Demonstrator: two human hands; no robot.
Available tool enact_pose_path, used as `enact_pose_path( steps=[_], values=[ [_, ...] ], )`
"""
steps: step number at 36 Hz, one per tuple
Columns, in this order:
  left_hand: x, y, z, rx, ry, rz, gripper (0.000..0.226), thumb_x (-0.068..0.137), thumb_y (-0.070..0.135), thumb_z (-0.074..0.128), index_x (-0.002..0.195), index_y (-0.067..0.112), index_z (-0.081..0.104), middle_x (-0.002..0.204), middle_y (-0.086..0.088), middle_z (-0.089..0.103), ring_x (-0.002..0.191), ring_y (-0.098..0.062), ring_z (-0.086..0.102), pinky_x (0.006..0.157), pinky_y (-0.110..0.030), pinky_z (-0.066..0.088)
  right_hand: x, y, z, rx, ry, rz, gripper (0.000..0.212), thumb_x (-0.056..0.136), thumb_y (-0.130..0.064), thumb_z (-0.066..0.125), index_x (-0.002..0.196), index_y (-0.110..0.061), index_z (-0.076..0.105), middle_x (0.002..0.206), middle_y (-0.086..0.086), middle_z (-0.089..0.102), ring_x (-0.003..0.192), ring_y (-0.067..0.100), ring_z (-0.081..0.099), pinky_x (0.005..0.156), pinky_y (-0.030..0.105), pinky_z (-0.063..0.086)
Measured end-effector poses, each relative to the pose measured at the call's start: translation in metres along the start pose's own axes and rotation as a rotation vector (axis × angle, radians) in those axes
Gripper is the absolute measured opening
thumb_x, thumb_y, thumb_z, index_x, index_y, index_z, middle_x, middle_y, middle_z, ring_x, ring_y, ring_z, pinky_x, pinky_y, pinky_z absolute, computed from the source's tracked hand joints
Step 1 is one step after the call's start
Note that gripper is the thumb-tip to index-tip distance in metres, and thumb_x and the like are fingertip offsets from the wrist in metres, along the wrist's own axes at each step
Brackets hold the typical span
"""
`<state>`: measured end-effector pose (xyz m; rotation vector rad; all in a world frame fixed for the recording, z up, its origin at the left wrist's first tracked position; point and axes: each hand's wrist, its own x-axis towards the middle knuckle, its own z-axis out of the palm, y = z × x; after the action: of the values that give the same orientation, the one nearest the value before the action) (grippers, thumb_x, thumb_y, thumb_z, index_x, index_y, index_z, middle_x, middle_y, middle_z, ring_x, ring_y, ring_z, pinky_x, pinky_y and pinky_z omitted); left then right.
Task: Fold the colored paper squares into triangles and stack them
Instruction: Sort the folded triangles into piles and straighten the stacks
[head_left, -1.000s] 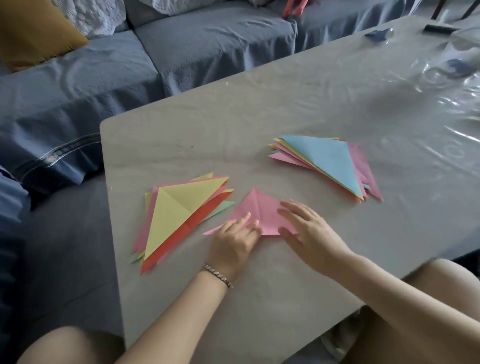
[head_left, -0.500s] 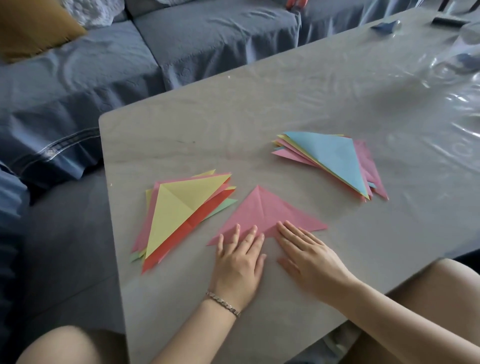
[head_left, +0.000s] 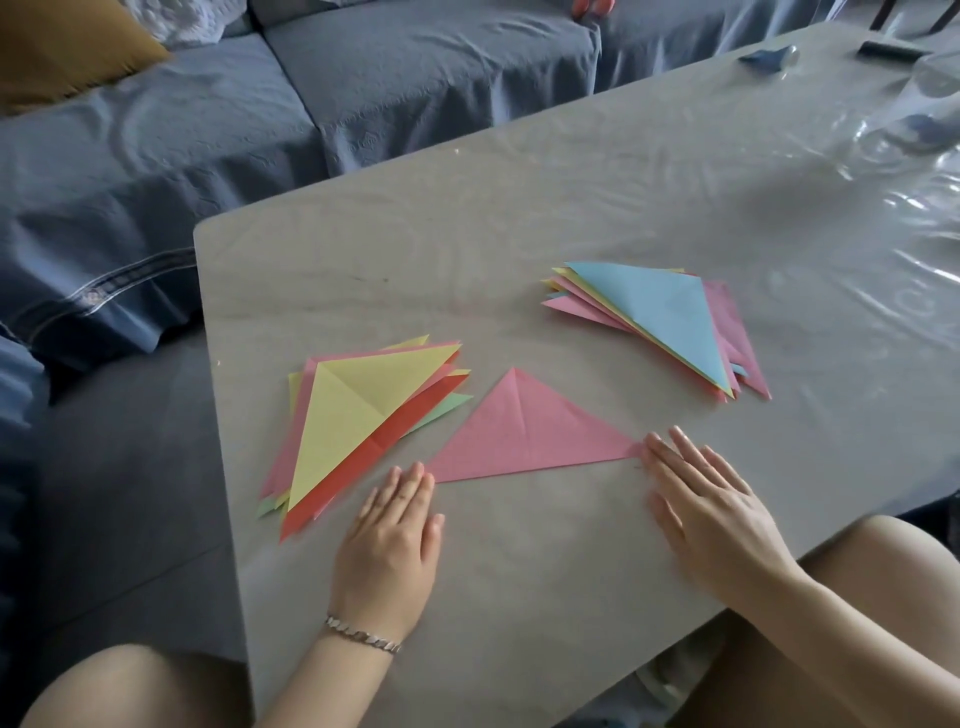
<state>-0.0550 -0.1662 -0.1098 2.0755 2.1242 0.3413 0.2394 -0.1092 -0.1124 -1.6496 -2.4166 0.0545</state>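
Flat pink triangle (head_left: 524, 436) between stacks (head_left: 358, 421)

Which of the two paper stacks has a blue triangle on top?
The right stack, beyond the right hand. The left stack shows yellow on top, and the single pink triangle lies apart between them.

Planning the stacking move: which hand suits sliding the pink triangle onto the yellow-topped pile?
Likely left: left hand lies at the pink triangle corner nearest the yellow-topped pile; right hand lies farther.
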Motion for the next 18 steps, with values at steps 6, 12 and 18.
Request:
enact_pose_path(
  steps=[6,12,18],
  values=[
    [0.0,0.004,0.001,-0.057,0.026,-0.048,0.072,0.097,0.043,0.01,0.107,-0.002,0.066,0.119,-0.014,0.062,0.111,-0.028,0.059,0.096,-0.028,0.035,0.0,-0.004,0.002,0.017,0.014,0.06,0.063,0.099,-0.043,0.017,0.121,-0.002,0.06,0.13,0.011,0.056,0.129,0.031,0.039,0.106,0.033,0.026],
    [0.002,0.002,-0.002,-0.039,0.022,-0.045,0.06,0.096,0.038,0.025,0.099,-0.004,0.069,0.114,-0.015,0.064,0.103,-0.025,0.064,0.078,-0.035,0.054,0.001,-0.008,0.0,0.054,-0.044,0.094,0.063,0.096,-0.044,0.021,0.119,-0.002,0.061,0.128,0.011,0.057,0.124,0.031,0.046,0.105,0.029,0.025],
    [0.003,-0.003,-0.008,-0.091,0.079,-0.109,0.023,0.058,0.005,0.084,0.076,0.0,0.072,0.1,-0.012,0.07,0.089,-0.025,0.069,0.059,-0.034,0.055,0.019,-0.017,-0.007,0.077,0.017,0.154,0.013,0.073,-0.008,0.073,0.085,-0.004,0.07,0.097,0.012,0.067,0.093,0.033,0.065,0.079,0.041,0.052]
  ],
)
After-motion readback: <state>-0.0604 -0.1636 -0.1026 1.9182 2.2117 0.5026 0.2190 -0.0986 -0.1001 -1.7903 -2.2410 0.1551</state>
